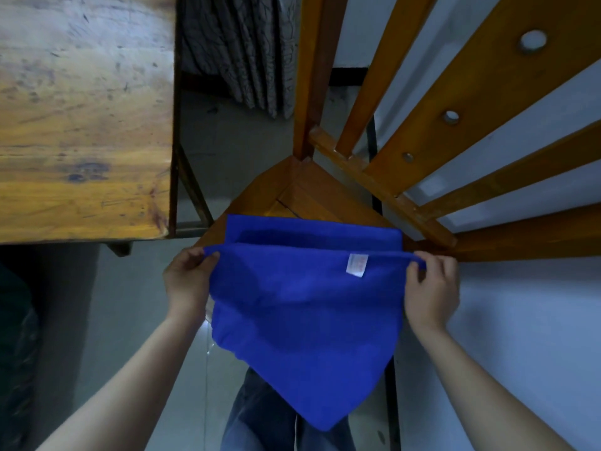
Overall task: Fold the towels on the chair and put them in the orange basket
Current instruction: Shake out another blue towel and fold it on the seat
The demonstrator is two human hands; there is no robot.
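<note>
The blue towel (pixel 302 307) hangs in the air just in front of the chair (pixel 325 190), stretched between our two hands. Our left hand (pixel 187 283) pinches its upper left corner and our right hand (pixel 432 288) pinches the upper right one. The hands are well apart, so the top edge runs taut and nearly level. A white label (pixel 356 265) shows on the side facing us, near the right hand. Below the top edge the cloth does not hang square. Its lower edge slopes down to a single point over our jeans (pixel 260 418), so we judge that the cloth is skewed or already doubled unevenly.

On the chair seat, just behind the held edge, lies a second blue towel (pixel 312 234), flat; whether it is already folded we cannot tell. The orange basket is not in view.

We take the fold itself to be the step in hand. To do it well we would keep both pinches right at the corners and give a light shake so the lower part drops straight. Then we would bring the hands together so corner meets corner, with the label turned inward. Laying the half over the chair seat would let us smooth it and square the edges before the next fold. A wooden table (pixel 81 125) stands to the left of the chair.
</note>
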